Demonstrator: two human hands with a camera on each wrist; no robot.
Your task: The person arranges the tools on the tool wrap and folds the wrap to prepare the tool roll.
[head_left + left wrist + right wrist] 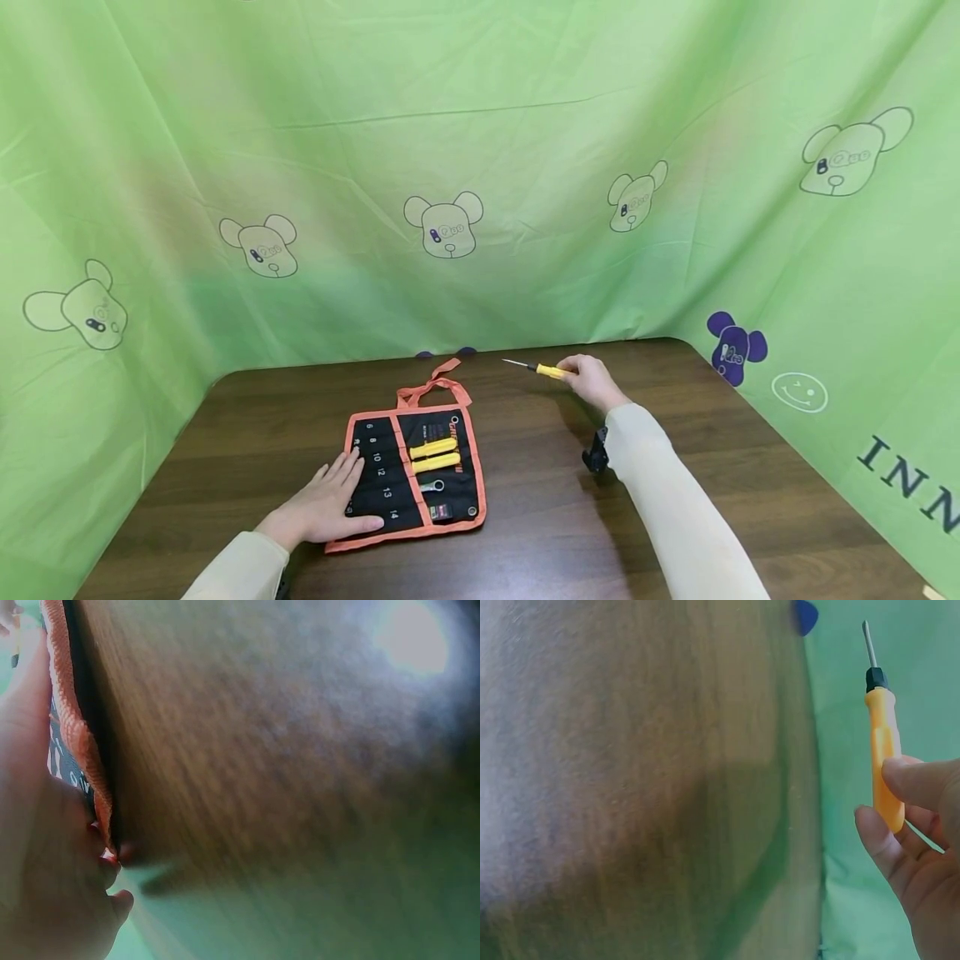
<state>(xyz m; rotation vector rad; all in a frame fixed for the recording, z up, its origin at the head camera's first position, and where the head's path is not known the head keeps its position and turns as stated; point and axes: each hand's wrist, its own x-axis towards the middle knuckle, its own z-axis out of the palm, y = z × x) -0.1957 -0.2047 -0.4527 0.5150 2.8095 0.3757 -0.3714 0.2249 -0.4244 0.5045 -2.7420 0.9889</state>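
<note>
A black tool pouch [386,492] with orange trim lies unrolled on the table, numbers printed along its left part. Two yellow handles [435,462], the ring end of a wrench [437,486] and a small dark item with a label [441,512] show in its pockets. My left hand [326,504] rests on the pouch's left edge with its fingers extended. Over the table to the right of the pouch, my right hand [592,382] grips a screwdriver [885,750] by its yellow handle. The screwdriver's metal shaft points left in the head view.
Orange tie straps [435,387] extend from the pouch's far edge. The dark brown wooden table [536,517] has a green printed curtain [450,300] hanging behind it and at both sides. A black wrist camera [596,454] is strapped below the right sleeve.
</note>
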